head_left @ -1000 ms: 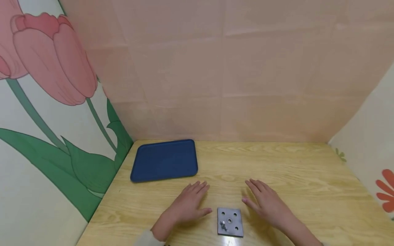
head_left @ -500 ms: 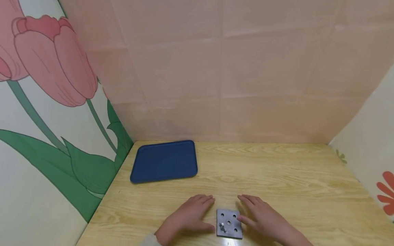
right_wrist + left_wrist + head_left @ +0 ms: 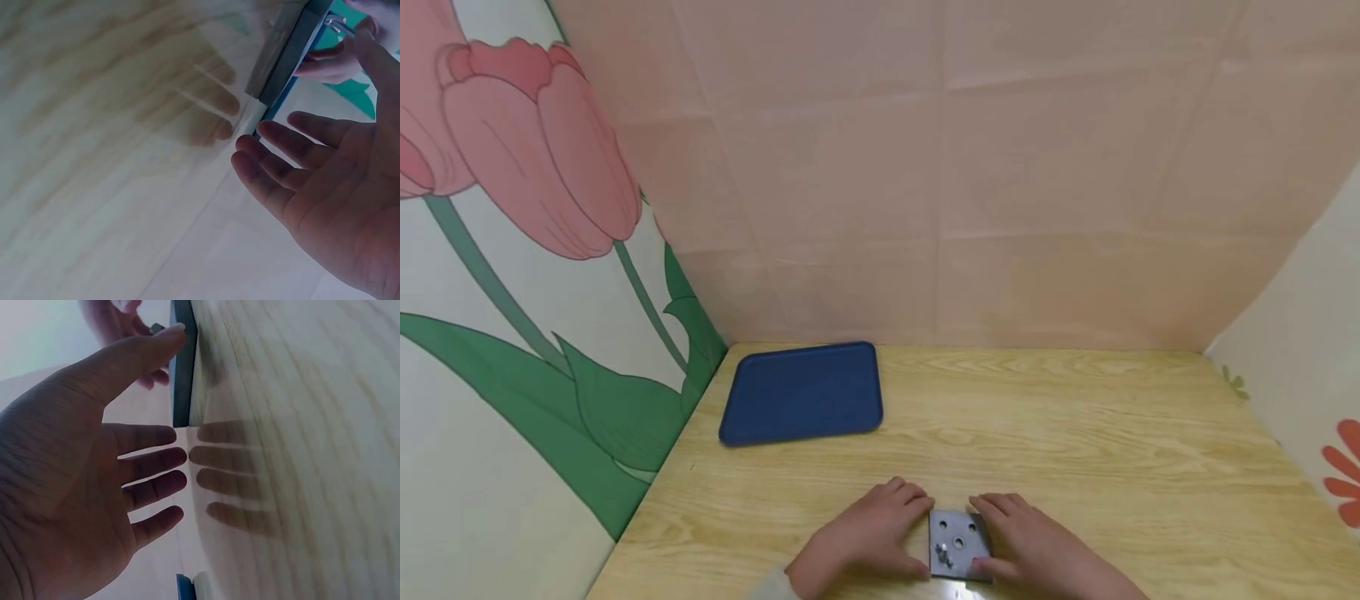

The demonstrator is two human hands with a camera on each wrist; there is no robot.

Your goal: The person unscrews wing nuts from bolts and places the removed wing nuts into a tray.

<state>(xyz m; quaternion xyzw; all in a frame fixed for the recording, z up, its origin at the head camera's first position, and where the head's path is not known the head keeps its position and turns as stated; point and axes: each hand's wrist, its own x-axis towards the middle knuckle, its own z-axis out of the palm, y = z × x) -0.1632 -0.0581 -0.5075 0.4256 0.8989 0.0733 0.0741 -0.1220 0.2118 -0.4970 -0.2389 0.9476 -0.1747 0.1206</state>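
In the head view a square grey metal plate (image 3: 961, 562) with several round holes lies on the table near the front. A small shiny screw (image 3: 339, 25) with visible thread stands up from the plate in the right wrist view. My left hand (image 3: 874, 530) is at the plate's left edge, fingers extended and spread. The left wrist view has its thumb tip right at the plate (image 3: 182, 375). From the other side my right hand (image 3: 1032, 540) flanks the plate, its thumb overlapping the near right corner in the head view. Its fingers are loosely bent, apart from one another.
A blue rectangular tray (image 3: 801, 392) lies at the back left of the wood-grain table (image 3: 1075, 417). Behind the table rises a pinkish wall covering (image 3: 940, 167). A panel with painted tulips (image 3: 535, 150) stands at the left, and a pale panel (image 3: 1307, 333) at the right.
Both hands have come closer together and nearer the front, from well apart to either side of the plate. The plate and tray have stayed in place.
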